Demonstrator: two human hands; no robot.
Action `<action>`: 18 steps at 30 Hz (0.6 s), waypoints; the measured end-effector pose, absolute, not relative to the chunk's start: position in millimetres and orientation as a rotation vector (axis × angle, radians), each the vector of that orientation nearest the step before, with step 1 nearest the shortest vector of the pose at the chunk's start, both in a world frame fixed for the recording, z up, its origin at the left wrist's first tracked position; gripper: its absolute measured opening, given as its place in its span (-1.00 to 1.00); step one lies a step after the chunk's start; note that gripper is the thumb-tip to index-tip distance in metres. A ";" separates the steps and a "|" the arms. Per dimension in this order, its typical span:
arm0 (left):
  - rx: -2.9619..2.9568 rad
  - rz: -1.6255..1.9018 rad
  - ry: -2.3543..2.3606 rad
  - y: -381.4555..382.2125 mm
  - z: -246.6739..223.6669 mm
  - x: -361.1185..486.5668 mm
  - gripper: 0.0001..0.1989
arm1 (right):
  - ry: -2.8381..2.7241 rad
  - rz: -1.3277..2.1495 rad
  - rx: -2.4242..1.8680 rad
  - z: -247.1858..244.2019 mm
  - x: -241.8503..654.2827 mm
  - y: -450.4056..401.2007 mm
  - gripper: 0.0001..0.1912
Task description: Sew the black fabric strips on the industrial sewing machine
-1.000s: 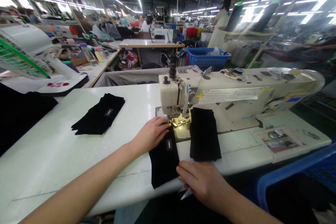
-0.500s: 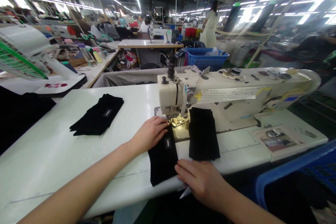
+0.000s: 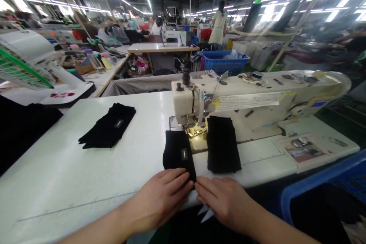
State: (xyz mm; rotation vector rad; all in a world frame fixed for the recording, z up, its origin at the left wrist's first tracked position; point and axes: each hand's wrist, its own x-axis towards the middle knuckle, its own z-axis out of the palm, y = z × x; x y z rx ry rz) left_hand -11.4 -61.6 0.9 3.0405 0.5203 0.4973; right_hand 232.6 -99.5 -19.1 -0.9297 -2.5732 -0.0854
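A black fabric piece with a small dark label (image 3: 178, 148) lies by the needle area of the sewing machine (image 3: 187, 103), at the table's front. My left hand (image 3: 166, 194) rests on its lower part, fingers stretched out and lying over the cloth; the thumb is hidden. At the piece's lower right edge, the fingertips of my right hand (image 3: 224, 198) touch the cloth, close to my left fingertips. The same right hand is closed round thread snips (image 3: 207, 213), whose two pointed blades stick out below the palm.
Right of the needle lies a stack of black pieces (image 3: 223, 145). Another labelled black stack (image 3: 110, 126) is on the left of the table (image 3: 57, 167). A fan (image 3: 31, 61), black cloth (image 3: 23, 133) and blue baskets (image 3: 288, 198) surround me. A person in a light dress (image 3: 217, 26) stands farther off.
My left hand has come back from the needle to the lower end of the piece, uncovering its upper part. Both snips blades now show. The distant person has shifted left.
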 end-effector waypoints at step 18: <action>3.031 0.504 0.574 -36.0 4.9 -8.0 -0.72 | -2.605 -0.009 -1.095 -15.6 230.9 -81.0 -0.78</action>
